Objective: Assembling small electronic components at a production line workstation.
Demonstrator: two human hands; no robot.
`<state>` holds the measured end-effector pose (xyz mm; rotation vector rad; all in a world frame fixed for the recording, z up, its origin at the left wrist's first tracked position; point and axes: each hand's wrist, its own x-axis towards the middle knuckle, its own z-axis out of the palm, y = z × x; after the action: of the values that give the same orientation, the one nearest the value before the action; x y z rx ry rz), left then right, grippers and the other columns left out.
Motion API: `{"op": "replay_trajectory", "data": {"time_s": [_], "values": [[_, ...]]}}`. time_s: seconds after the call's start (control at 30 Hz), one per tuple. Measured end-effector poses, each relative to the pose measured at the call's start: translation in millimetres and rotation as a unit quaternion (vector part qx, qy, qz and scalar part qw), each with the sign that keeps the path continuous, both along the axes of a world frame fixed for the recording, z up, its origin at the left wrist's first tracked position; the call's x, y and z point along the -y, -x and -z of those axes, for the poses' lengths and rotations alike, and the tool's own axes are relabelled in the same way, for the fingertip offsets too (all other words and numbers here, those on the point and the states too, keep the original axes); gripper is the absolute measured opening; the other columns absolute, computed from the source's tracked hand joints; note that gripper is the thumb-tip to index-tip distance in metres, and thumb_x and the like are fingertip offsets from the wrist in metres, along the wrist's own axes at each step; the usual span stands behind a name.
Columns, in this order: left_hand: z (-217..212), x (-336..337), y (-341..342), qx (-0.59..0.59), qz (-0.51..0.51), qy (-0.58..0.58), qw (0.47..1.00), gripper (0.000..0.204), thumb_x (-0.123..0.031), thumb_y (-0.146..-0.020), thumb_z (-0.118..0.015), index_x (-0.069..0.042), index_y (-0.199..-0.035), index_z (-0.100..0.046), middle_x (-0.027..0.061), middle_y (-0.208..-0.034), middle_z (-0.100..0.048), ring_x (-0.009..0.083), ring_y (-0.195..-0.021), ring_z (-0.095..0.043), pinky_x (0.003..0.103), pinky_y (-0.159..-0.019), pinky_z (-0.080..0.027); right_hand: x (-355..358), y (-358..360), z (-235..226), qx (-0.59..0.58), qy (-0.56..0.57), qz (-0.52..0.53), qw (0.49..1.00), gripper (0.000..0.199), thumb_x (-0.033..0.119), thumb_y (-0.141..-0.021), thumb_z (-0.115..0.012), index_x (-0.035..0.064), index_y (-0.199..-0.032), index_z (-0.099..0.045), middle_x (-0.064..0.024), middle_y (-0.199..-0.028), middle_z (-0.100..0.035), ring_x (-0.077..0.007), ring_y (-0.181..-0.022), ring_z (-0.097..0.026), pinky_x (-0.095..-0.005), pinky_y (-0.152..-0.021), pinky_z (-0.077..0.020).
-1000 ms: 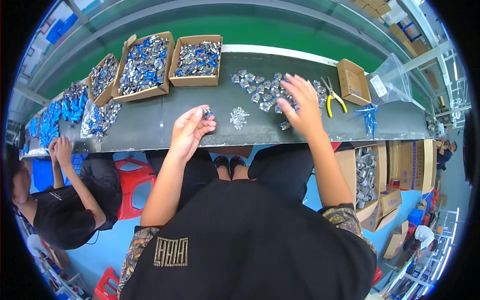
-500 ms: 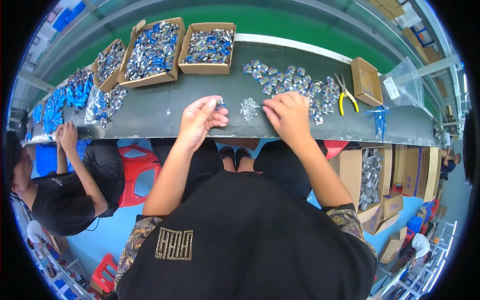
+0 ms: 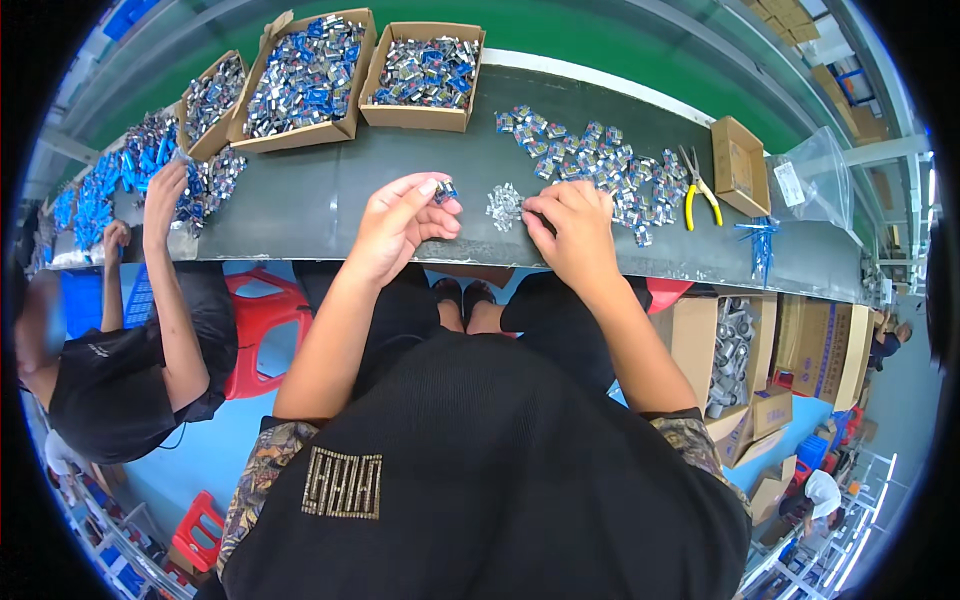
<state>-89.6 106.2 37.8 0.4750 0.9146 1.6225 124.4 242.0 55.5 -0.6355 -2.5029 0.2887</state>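
Note:
Between the thumb and forefinger of my left hand (image 3: 400,225) is a small metal-and-blue part (image 3: 446,190); the other fingers curl loosely beneath it. My right hand (image 3: 578,228) has its thumb and fingers pinched together at the right edge of a little heap of tiny clear-silver pieces (image 3: 503,206). Whatever the right fingertips hold, if anything, is too small to make out. Beyond that hand, many similar metal-and-blue parts (image 3: 600,160) lie spread over the dark worktop (image 3: 330,205).
Cardboard boxes (image 3: 350,128) of parts stand at the back left. Pliers with yellow handles (image 3: 690,208), a small cardboard box (image 3: 740,165), a clear plastic bag (image 3: 815,180) and blue strips (image 3: 762,250) lie right. A co-worker's hand (image 3: 165,190) reaches over blue parts at left.
My right fingertips have come to the edge of the tiny pieces. My left hand still holds its part, turned slightly. The co-worker's hands have moved apart, one reaching farther. The view has shifted slightly.

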Motion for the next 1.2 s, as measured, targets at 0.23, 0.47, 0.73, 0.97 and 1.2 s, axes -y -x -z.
{"op": "replay_trajectory", "data": {"time_s": [0.23,0.47,0.73,0.97,1.2], "values": [[-0.1,-1.1,-0.1,0.006,0.001,0.002,1.0,0.031,-0.02,-0.096,-0.055,0.004,-0.115,-0.056,0.0162,-0.092,-0.066,0.0201,-0.075,-0.068,0.031,-0.07,-0.057,0.8,-4.8,-10.5,0.031,0.024,0.024,0.999,0.014,0.017,-0.072,-0.076,0.0125,-0.084,-0.069,-0.0003,-0.087,-0.061,-0.0228,-0.092,-0.053,-0.0386,-0.08,-0.0348],[1.2,-0.5,2.7,0.013,0.01,-0.004,1.0,0.031,-0.02,-0.096,-0.055,0.004,-0.116,-0.056,0.0161,-0.092,-0.066,0.0201,-0.077,-0.067,0.032,-0.071,-0.057,3.8,-8.7,-21.8,0.067,0.043,0.018,0.997,0.017,0.017,-0.073,-0.076,0.0112,-0.088,-0.07,-0.0015,-0.089,-0.062,-0.0235,-0.093,-0.053,-0.0385,-0.082,-0.0349],[-1.3,-1.8,0.8,0.005,0.007,-0.003,1.0,0.029,-0.02,-0.097,-0.053,0.003,-0.115,-0.057,0.0147,-0.091,-0.067,0.0192,-0.076,-0.066,0.032,-0.073,-0.056,0.5,-11.0,-21.0,0.075,0.034,-0.001,0.997,0.015,0.015,-0.073,-0.075,0.0117,-0.087,-0.07,-0.0016,-0.088,-0.06,-0.0228,-0.092,-0.054,-0.0378,-0.083,-0.0351],[0.8,-1.2,0.6,-0.001,0.01,-0.01,1.0,0.032,-0.017,-0.095,-0.057,0.005,-0.118,-0.056,0.0158,-0.094,-0.066,0.0192,-0.078,-0.068,0.031,-0.073,-0.057,1.7,-13.2,-24.4,0.084,0.045,-0.019,0.995,0.013,0.014,-0.075,-0.073,0.0116,-0.087,-0.071,-0.0012,-0.087,-0.061,-0.0227,-0.092,-0.054,-0.0378,-0.083,-0.0358],[-3.9,-0.8,-4.1,-0.036,0.016,0.01,0.999,0.026,-0.016,-0.095,-0.056,0.003,-0.114,-0.057,0.0162,-0.095,-0.067,0.02,-0.079,-0.067,0.031,-0.073,-0.056,-1.4,-13.8,-25.7,0.116,0.041,-0.02,0.992,0.009,0.009,-0.078,-0.07,0.008,-0.087,-0.07,-0.0042,-0.085,-0.061,-0.0229,-0.088,-0.057,-0.0373,-0.082,-0.0402]]}}
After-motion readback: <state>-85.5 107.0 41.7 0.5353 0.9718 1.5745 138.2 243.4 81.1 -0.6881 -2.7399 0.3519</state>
